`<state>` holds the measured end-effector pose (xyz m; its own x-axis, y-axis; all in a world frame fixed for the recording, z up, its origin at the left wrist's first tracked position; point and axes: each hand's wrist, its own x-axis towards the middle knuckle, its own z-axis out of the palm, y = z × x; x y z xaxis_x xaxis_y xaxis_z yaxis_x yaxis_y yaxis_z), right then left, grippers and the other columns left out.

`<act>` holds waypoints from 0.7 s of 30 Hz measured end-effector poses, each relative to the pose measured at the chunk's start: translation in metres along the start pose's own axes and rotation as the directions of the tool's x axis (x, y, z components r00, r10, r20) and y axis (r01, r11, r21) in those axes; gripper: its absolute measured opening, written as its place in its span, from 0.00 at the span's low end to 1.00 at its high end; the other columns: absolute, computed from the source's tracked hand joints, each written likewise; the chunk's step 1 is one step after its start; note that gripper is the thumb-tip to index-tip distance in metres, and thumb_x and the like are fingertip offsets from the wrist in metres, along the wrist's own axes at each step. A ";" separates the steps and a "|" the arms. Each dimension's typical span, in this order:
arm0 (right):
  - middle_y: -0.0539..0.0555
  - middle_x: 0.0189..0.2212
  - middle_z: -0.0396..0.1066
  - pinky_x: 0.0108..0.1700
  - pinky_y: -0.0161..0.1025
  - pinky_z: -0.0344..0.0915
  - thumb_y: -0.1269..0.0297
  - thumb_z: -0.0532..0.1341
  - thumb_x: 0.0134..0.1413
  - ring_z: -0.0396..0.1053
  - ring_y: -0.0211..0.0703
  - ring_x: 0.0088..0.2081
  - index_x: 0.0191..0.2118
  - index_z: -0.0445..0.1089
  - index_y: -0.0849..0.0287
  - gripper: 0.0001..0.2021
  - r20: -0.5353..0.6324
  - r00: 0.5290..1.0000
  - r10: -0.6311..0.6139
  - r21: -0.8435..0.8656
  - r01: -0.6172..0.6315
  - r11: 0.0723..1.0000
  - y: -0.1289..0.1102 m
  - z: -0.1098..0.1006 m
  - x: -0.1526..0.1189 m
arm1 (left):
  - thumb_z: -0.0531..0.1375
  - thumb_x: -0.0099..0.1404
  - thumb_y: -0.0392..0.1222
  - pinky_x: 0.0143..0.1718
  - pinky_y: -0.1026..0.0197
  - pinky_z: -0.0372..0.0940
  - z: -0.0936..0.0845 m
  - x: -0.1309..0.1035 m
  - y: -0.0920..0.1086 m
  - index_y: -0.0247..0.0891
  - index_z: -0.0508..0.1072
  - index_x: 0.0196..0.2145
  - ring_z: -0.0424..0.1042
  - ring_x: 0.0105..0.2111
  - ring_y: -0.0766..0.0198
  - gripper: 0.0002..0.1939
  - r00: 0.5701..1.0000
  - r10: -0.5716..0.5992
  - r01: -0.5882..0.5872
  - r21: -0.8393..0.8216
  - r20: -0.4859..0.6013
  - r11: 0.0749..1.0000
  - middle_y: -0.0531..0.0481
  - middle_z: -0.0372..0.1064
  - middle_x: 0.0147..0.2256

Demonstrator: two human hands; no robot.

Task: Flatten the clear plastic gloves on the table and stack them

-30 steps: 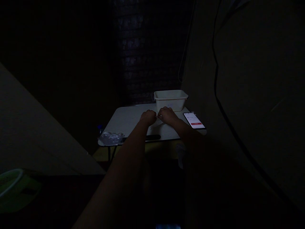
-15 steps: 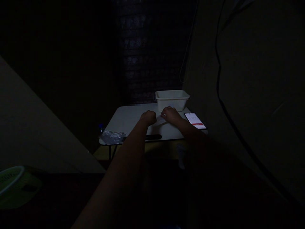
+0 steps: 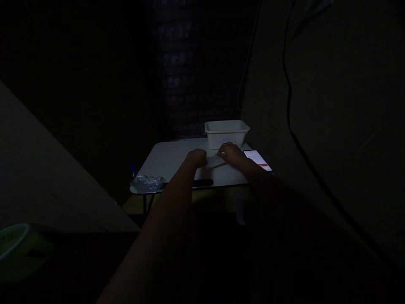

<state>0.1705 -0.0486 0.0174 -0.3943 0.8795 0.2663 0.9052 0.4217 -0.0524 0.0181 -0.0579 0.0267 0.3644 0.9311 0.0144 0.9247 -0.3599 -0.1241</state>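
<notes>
Translucent film (image 3: 214, 161), white tub (image 3: 226, 139) behind, phone (image 3: 257, 158) beside

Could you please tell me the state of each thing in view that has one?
Left hand: closed on thin plastic.
Right hand: pinching the thin plastic.
Thin plastic: spread between the hands.
Tub: upright, uncovered.
Phone: face up, screen lit.
Crinkly wrap: crumpled.
Table: standing, legs unfolded.
Basket: uncovered.
Blue-topped item: too dark to tell.

Phone (image 3: 257, 158), tub (image 3: 226, 142): markings too blurred to read.
</notes>
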 end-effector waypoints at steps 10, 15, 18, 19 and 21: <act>0.56 0.38 0.68 0.42 0.37 0.54 0.67 0.51 0.48 0.59 0.43 0.42 0.33 0.70 0.62 0.12 -0.010 0.999 0.046 -0.022 -0.046 0.999 0.013 0.002 -0.001 | 0.52 0.52 0.40 0.38 0.63 0.60 0.006 0.003 -0.012 0.35 0.65 0.42 0.65 0.40 0.60 0.18 0.996 0.012 -0.021 -0.107 -0.085 0.994 0.45 0.66 0.41; 0.55 0.37 0.69 0.42 0.36 0.55 0.68 0.52 0.47 0.61 0.42 0.42 0.33 0.70 0.60 0.11 -0.007 0.998 0.056 0.031 -0.055 0.998 0.003 0.006 0.004 | 0.56 0.50 0.47 0.39 0.65 0.59 0.014 0.010 -0.007 0.32 0.58 0.49 0.64 0.41 0.61 0.30 0.995 0.016 -0.042 -0.268 -0.099 0.962 0.44 0.65 0.42; 0.54 0.36 0.69 0.40 0.33 0.56 0.68 0.53 0.47 0.63 0.39 0.39 0.34 0.70 0.60 0.10 -0.008 0.997 0.079 0.126 -0.078 0.989 -0.003 0.009 0.008 | 0.58 0.48 0.45 0.39 0.66 0.58 0.014 0.013 -0.004 0.32 0.64 0.45 0.64 0.41 0.60 0.26 0.999 -0.001 -0.012 -0.268 -0.049 0.963 0.44 0.66 0.41; 0.54 0.36 0.70 0.39 0.32 0.57 0.68 0.53 0.47 0.64 0.38 0.38 0.33 0.70 0.60 0.10 -0.006 0.996 0.089 0.158 -0.087 0.984 -0.004 0.009 0.009 | 0.57 0.49 0.43 0.38 0.66 0.58 0.013 0.013 -0.004 0.32 0.67 0.41 0.65 0.40 0.60 0.21 0.999 -0.010 0.001 -0.266 -0.034 0.964 0.45 0.67 0.40; 0.54 0.34 0.70 0.37 0.30 0.58 0.67 0.53 0.47 0.65 0.37 0.37 0.33 0.71 0.62 0.10 0.004 0.995 0.103 0.214 -0.102 0.972 -0.005 0.009 0.011 | 0.55 0.51 0.40 0.35 0.66 0.59 0.010 0.011 -0.005 0.32 0.71 0.34 0.66 0.36 0.62 0.13 0.999 -0.029 0.022 -0.278 -0.022 0.960 0.46 0.69 0.34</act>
<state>0.1603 -0.0395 0.0120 -0.2994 0.9192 0.2559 0.8858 0.3675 -0.2835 0.0170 -0.0451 0.0179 0.3396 0.9397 0.0400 0.9266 -0.3416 0.1574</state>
